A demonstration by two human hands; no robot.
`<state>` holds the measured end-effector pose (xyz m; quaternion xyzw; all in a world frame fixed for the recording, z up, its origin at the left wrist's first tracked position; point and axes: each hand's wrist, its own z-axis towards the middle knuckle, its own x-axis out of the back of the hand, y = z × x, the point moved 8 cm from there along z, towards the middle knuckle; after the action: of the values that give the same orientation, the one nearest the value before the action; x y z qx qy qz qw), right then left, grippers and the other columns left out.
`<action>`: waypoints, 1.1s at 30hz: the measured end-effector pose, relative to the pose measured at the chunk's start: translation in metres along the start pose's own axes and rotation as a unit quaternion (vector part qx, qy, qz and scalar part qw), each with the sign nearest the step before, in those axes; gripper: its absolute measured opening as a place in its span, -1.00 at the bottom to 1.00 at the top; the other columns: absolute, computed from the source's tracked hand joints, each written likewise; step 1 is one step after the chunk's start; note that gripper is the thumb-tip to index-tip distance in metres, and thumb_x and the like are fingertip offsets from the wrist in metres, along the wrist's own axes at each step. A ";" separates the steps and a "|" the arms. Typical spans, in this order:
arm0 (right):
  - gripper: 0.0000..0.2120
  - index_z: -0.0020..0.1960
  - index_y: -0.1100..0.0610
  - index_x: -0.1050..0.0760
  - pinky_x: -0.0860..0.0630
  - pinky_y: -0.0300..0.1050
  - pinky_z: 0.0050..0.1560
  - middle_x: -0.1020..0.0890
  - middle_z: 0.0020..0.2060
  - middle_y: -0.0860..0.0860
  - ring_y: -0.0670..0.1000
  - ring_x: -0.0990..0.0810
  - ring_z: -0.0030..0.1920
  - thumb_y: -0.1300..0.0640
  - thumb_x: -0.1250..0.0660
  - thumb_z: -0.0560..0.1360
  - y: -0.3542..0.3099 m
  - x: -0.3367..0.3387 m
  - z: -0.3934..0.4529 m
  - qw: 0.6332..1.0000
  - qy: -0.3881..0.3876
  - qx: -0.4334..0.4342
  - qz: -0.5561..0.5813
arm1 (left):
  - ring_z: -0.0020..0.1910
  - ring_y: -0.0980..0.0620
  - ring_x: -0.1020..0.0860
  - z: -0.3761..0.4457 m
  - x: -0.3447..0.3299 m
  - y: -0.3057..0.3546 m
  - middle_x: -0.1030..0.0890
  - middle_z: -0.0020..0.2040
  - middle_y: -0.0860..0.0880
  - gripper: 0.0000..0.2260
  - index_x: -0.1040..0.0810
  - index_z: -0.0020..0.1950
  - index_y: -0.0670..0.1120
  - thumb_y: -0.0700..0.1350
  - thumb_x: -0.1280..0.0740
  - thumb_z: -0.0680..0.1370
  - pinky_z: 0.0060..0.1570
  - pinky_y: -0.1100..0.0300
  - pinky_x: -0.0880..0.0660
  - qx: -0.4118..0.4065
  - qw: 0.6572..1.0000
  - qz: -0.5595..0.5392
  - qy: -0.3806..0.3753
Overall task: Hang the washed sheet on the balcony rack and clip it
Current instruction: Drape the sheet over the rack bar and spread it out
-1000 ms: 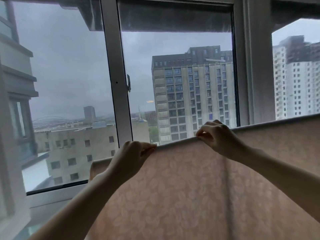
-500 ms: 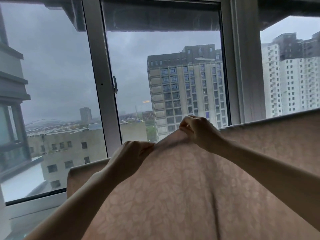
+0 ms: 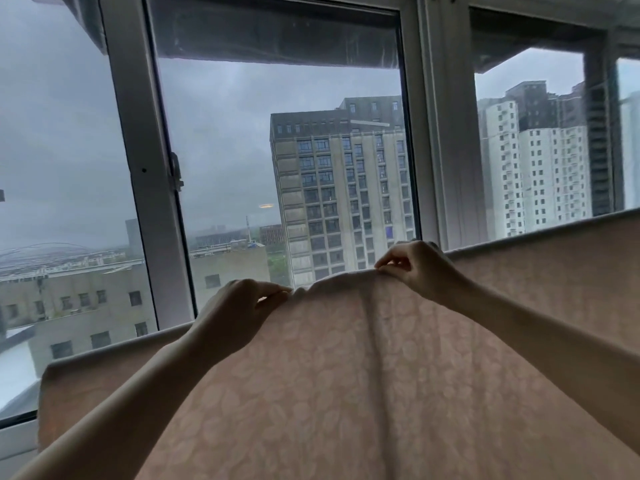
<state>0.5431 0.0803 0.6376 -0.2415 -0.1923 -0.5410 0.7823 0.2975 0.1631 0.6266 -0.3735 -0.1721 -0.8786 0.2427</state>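
Sheet (image 3: 346, 375), pale pink with a leaf pattern, is pinched at its raised top edge by both hands, left (image 3: 239, 313) and right (image 3: 419, 268).

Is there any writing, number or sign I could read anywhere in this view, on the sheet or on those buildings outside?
None can be read.
The sheet, pinched by the left hand and the right hand, bears only a leaf pattern, no lettering.
The tall building has a small blue patch low on its front, too small to tell whether it holds text.
The window frame shows no label.
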 end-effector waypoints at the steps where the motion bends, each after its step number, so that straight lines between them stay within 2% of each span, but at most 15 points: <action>1: -0.92 -0.07 0.15 -0.66 -0.47 -0.42 -0.10 -0.67 -0.20 -0.03 -0.20 -0.57 -0.19 0.23 -0.46 0.43 -0.001 0.001 0.000 1.000 0.013 0.011 -0.010 | 0.01 0.14 -0.64 0.002 -0.002 0.002 -0.69 0.02 0.14 -0.79 -0.66 0.12 0.10 0.07 -0.30 0.57 0.01 0.12 -0.56 -0.001 1.000 0.006 0.000; 3: -0.95 -0.08 0.17 -0.64 -0.45 -0.27 -0.08 -0.66 -0.21 0.01 -0.10 -0.52 -0.14 0.24 -0.43 0.46 -0.005 -0.002 0.004 0.998 0.026 0.037 -0.040 | 0.01 0.12 -0.65 0.005 -0.005 0.005 -0.69 0.03 0.12 -0.79 -0.66 0.13 0.10 0.07 -0.29 0.57 0.02 0.11 -0.57 -0.003 1.000 0.009 0.001; 7: -0.95 -0.06 0.18 -0.60 -0.40 -0.24 -0.03 -0.63 -0.15 0.03 -0.07 -0.50 -0.07 0.21 -0.37 0.51 0.003 0.001 0.012 0.996 0.056 0.044 -0.054 | 0.02 0.06 -0.64 0.011 -0.011 0.020 -0.68 0.07 0.11 -0.72 -0.60 0.21 0.16 0.15 -0.19 0.59 -0.03 0.10 -0.56 -0.022 0.999 0.029 0.003; 9: -0.93 -0.03 0.17 -0.59 -0.46 -0.28 -0.05 -0.64 -0.12 0.03 -0.09 -0.54 -0.09 0.19 -0.36 0.52 0.015 0.004 0.009 0.997 0.059 0.022 -0.042 | 0.06 0.01 -0.63 0.014 -0.015 0.034 -0.66 0.11 0.09 -0.61 -0.54 0.27 0.20 0.22 -0.07 0.56 -0.03 0.07 -0.56 -0.039 0.998 0.043 0.006; 12: -0.94 -0.02 0.14 -0.58 -0.41 -0.50 -0.11 -0.65 -0.14 0.01 -0.16 -0.55 -0.15 0.19 -0.35 0.53 0.031 -0.002 0.000 1.000 0.030 -0.005 -0.001 | 0.15 0.00 -0.60 0.020 -0.024 0.052 -0.59 0.24 0.12 -0.55 -0.45 0.35 0.23 0.25 0.02 0.56 0.00 0.04 -0.56 -0.058 0.997 0.060 0.007; 16: -0.94 -0.03 0.14 -0.59 -0.43 -0.49 -0.09 -0.63 -0.16 -0.05 -0.22 -0.57 -0.14 0.20 -0.36 0.52 0.036 -0.001 -0.002 0.998 0.027 -0.009 0.057 | 0.24 0.08 -0.53 0.038 -0.037 0.073 -0.53 0.31 0.17 -0.65 -0.45 0.38 0.16 0.12 -0.08 0.64 0.07 0.17 -0.50 -0.084 0.995 0.057 -0.006; 20: -0.91 0.00 0.13 -0.60 -0.43 -0.47 -0.08 -0.59 -0.16 -0.12 -0.24 -0.56 -0.13 0.22 -0.34 0.53 0.029 0.000 -0.006 0.997 0.033 0.014 0.065 | 0.21 0.06 -0.55 0.061 -0.057 0.094 -0.60 0.24 0.04 -0.71 -0.55 0.30 0.04 0.02 -0.19 0.64 0.13 0.20 -0.47 -0.099 0.994 0.024 -0.039; 24: -0.86 0.07 0.14 -0.59 -0.52 -0.36 0.02 -0.64 -0.07 -0.06 -0.17 -0.60 -0.06 0.21 -0.36 0.52 0.042 0.007 -0.012 0.997 0.012 0.030 0.065 | 0.10 0.11 -0.60 0.069 -0.062 0.092 -0.66 0.14 0.04 -0.73 -0.61 0.24 0.02 0.03 -0.25 0.60 0.02 0.28 -0.45 -0.087 0.995 -0.003 -0.046; 28: -0.81 0.09 0.15 -0.60 -0.57 -0.26 0.07 -0.68 -0.05 -0.02 -0.15 -0.63 -0.04 0.15 -0.41 0.48 0.079 0.027 -0.018 0.999 0.006 -0.003 0.043 | 0.11 0.13 -0.60 0.069 -0.061 0.080 -0.64 0.16 0.05 -0.69 -0.58 0.27 0.02 0.05 -0.25 0.58 0.11 0.23 -0.49 -0.072 0.995 -0.020 -0.064; 33: -0.89 -0.01 0.10 -0.63 -0.50 -0.42 0.02 -0.67 -0.13 -0.09 -0.24 -0.62 -0.09 0.21 -0.42 0.47 0.093 0.036 -0.015 0.998 0.022 -0.025 0.047 | 0.13 0.17 -0.58 0.069 -0.061 0.075 -0.63 0.17 0.07 -0.60 -0.59 0.26 0.04 0.16 -0.21 0.52 0.14 0.21 -0.49 -0.066 0.996 -0.022 -0.063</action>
<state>0.6430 0.0717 0.6296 -0.2579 -0.1494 -0.5137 0.8045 0.4154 0.1525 0.6361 -0.4392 -0.1366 -0.8682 0.1864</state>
